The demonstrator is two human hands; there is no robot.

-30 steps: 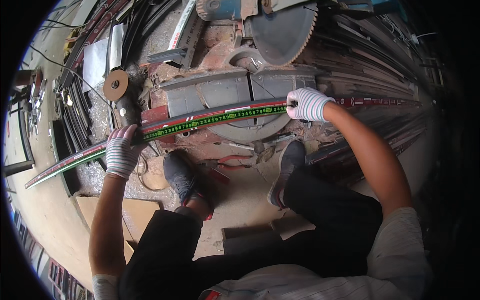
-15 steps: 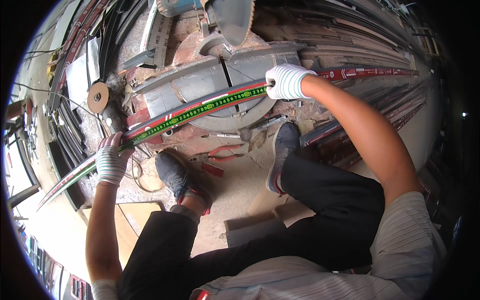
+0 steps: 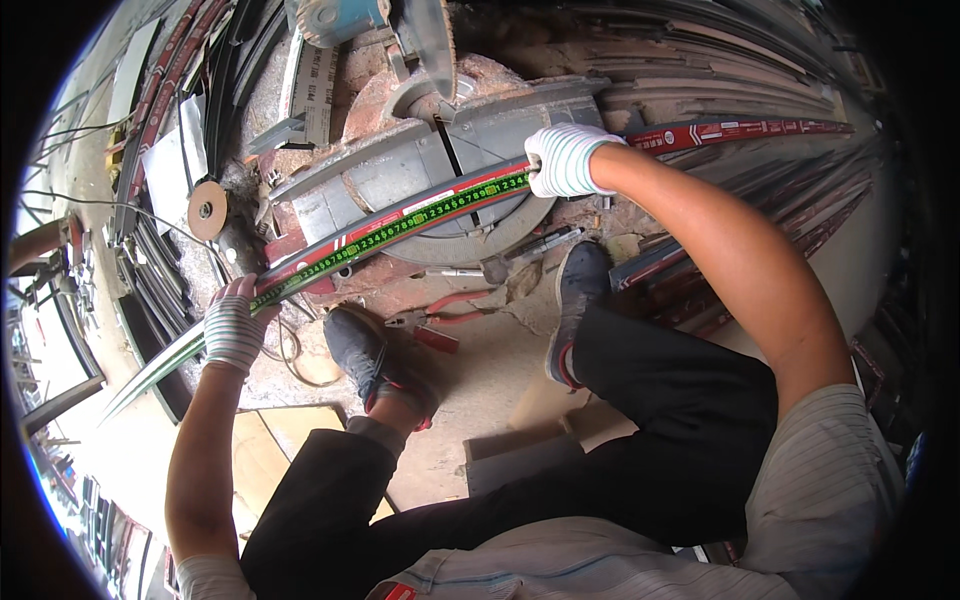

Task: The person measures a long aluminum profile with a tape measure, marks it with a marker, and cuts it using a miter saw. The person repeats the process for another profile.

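A long metal profile (image 3: 400,222) with red edges and a green printed strip lies across the grey round table of a mitre saw (image 3: 400,165). My left hand (image 3: 232,330), in a striped white glove, grips the profile's left part near my left shoe. My right hand (image 3: 562,160), also gloved, grips the same profile just right of the saw's cutting slot. The profile's right end (image 3: 740,130) runs on to the far right. The saw blade (image 3: 430,40) is raised above the table.
Red-handled pliers (image 3: 440,320) lie on the dusty floor between my shoes. A loose cutting disc (image 3: 207,210) sits left of the saw. Stacks of long metal profiles (image 3: 700,70) lie behind and to the right. Cardboard (image 3: 290,430) lies under my left leg.
The view has swung so the saw sits higher and more central. Both hands keep their hold, and the profile has slid a little to the left across the saw table.
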